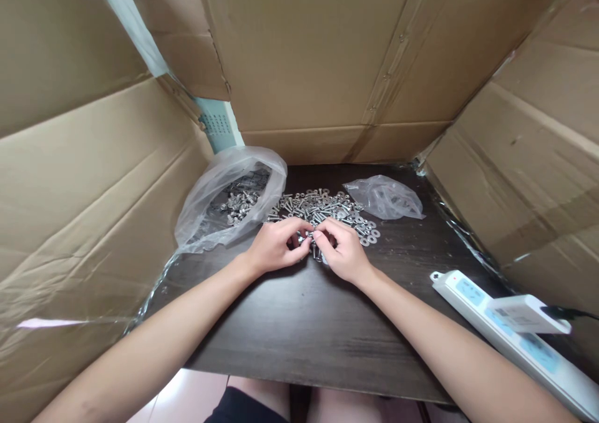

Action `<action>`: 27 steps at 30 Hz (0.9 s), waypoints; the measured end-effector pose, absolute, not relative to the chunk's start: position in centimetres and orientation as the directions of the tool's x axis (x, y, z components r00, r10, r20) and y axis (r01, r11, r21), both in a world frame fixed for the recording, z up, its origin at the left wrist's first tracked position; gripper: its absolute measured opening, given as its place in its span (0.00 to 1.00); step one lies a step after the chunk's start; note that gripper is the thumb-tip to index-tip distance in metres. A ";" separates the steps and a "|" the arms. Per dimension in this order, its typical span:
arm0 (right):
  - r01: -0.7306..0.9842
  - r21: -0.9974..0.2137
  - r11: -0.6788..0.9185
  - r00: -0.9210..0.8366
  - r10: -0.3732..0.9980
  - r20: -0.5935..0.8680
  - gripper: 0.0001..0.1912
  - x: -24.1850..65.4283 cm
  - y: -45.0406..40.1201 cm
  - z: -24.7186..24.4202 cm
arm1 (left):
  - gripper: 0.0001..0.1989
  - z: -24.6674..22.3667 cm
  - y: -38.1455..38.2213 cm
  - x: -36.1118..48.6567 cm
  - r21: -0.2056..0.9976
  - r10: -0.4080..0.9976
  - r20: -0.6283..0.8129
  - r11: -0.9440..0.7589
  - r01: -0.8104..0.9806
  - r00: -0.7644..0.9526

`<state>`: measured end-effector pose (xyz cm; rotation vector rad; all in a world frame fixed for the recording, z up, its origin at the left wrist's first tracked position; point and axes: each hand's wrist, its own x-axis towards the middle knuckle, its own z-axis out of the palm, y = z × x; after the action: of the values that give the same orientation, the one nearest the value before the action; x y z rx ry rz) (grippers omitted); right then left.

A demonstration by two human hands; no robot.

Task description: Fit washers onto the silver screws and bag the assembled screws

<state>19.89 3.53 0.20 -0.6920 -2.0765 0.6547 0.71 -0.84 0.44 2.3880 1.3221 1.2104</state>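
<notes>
My left hand [279, 245] and my right hand [343, 249] meet fingertip to fingertip at the near edge of a pile of bolts, washers and nuts [322, 208]. Thumb and forefinger of the left are pinched round a small shiny metal piece [309, 234], seemingly a bolt, mostly covered by the fingers. The right thumb and forefinger close in from the other side of it; what lies between them is hidden. Loose bolts [317, 252] lie below the hands. Several flat washers [372, 234] rest just right of my right hand.
A clear plastic bag [201, 220] with more metal fasteners stands open at left. Another crumpled bag [386, 197] lies at back right. A white power strip [496, 323] with a plugged-in adapter occupies the right of the dark table [299, 323]. Cardboard walls [318, 55] surround it.
</notes>
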 end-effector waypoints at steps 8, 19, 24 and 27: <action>0.250 -0.666 0.703 -0.491 0.684 0.539 0.07 19.9 3.5 0.2 | 0.08 0.4 -0.8 0.6 0.489 0.768 0.573 -0.600 0.633 0.285; 0.231 -0.666 0.709 -0.520 0.669 0.532 0.15 19.7 3.7 0.1 | 0.07 0.4 -0.9 0.6 0.476 0.764 0.573 -0.605 0.639 0.297; 0.212 -0.704 0.678 -0.474 0.701 0.532 0.06 19.9 3.6 0.2 | 0.08 0.6 -1.0 0.5 0.477 0.769 0.561 -0.604 0.639 0.308; 0.203 -0.712 0.672 -0.472 0.704 0.530 0.04 19.9 3.6 0.2 | 0.08 0.7 -0.9 0.4 0.492 0.779 0.553 -0.591 0.639 0.296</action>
<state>19.90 3.57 0.22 -0.7015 -2.0129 0.7266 0.42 -0.91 0.66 2.3802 1.3185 1.1744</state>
